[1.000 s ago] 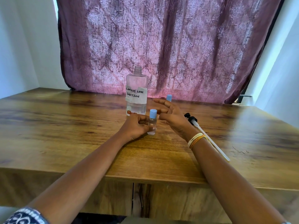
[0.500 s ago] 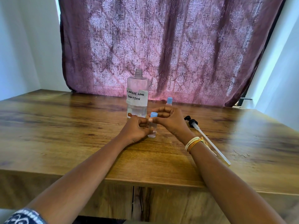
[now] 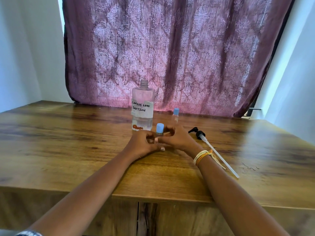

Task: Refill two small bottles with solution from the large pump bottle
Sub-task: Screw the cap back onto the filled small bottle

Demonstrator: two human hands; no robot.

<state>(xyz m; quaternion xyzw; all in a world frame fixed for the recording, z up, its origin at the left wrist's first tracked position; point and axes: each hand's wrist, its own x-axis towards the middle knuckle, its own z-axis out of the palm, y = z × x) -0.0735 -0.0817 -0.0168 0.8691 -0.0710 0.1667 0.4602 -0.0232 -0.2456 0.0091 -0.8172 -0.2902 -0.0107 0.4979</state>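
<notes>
A small clear bottle with a blue cap (image 3: pixel 159 128) stands upright on the wooden table (image 3: pixel 68 150), its body mostly hidden by my fingers. My left hand (image 3: pixel 142 144) grips its body from the left. My right hand (image 3: pixel 177 138) holds it from the right, fingers curled round it just below the cap. Behind them stands the large clear bottle (image 3: pixel 142 108), uncapped, labelled "contact lens solution". A second small blue-capped bottle (image 3: pixel 175 114) stands upright further back on the right. The black pump head with its long white tube (image 3: pixel 209 147) lies on the table to the right.
A purple patterned curtain (image 3: pixel 170 53) hangs behind the table's far edge. White walls stand on both sides. The table's front edge (image 3: pixel 153 196) runs under my forearms.
My right hand was open beside the small bottle, then pinched its cap, and has now dropped to hold the bottle below the cap. My left hand kept its grip on the bottle.
</notes>
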